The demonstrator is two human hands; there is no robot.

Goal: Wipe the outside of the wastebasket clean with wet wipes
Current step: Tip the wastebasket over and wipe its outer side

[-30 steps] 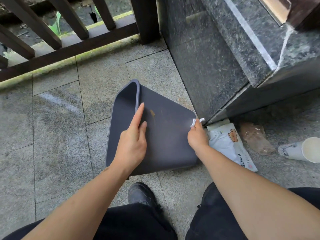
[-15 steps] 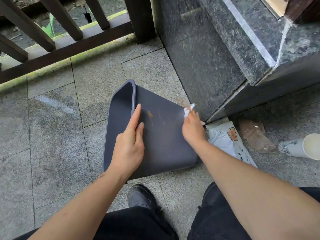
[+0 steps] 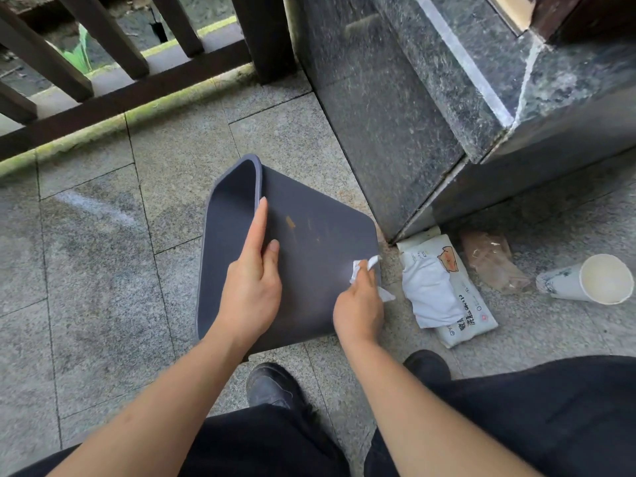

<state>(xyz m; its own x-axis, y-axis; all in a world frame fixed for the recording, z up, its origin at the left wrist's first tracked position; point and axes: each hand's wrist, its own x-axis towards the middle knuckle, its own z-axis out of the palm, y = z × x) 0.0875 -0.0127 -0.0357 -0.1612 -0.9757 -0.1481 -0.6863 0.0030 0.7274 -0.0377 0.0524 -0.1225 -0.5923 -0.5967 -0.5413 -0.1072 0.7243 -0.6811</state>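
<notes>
Dark grey plastic wastebasket point(image 3: 309, 256) on its side on the paving, mouth toward 10 o'clock.

Left hand point(image 3: 253, 287) lies flat and open along the rim edge. Right hand point(image 3: 359, 304), nearer the base corner, is closed around a crumpled white wet wipe point(image 3: 361, 268). Orange-brown smear point(image 3: 290, 222) lies at 11 o'clock from the wipe. Underside and far walls are hidden.
</notes>
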